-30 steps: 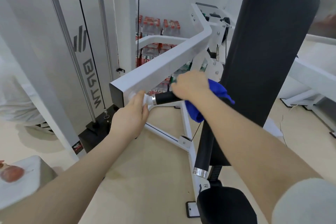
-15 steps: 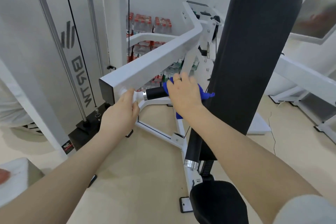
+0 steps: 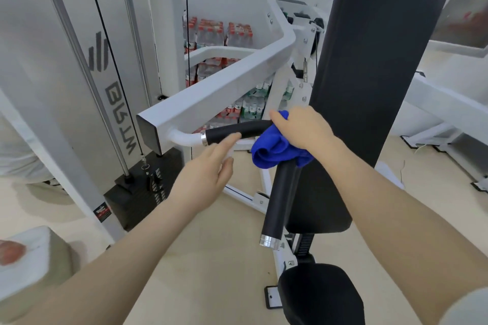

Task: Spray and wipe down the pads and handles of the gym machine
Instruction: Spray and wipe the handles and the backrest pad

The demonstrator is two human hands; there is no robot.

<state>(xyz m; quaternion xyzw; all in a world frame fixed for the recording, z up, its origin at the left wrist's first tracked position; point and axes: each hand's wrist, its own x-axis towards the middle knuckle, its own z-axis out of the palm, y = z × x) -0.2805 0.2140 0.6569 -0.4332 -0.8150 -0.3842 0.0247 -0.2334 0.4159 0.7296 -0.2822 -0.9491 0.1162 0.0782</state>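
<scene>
Head view shows your right hand (image 3: pixel 303 129) gripping the cloth (image 3: pixel 274 152) on the handle (image 3: pixel 237 130) bend, left hand (image 3: pixel 208 174) loosely open, fingertips touching the grip; bunched cloth may miss its underside.

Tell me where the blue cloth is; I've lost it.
Blue cloth: centre of the head view, gripped by the right hand at the black handle's bend.

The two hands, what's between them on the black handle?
In the head view, a bare stretch of black handle lies between the left hand and the right hand, which grips the blue cloth.
</scene>
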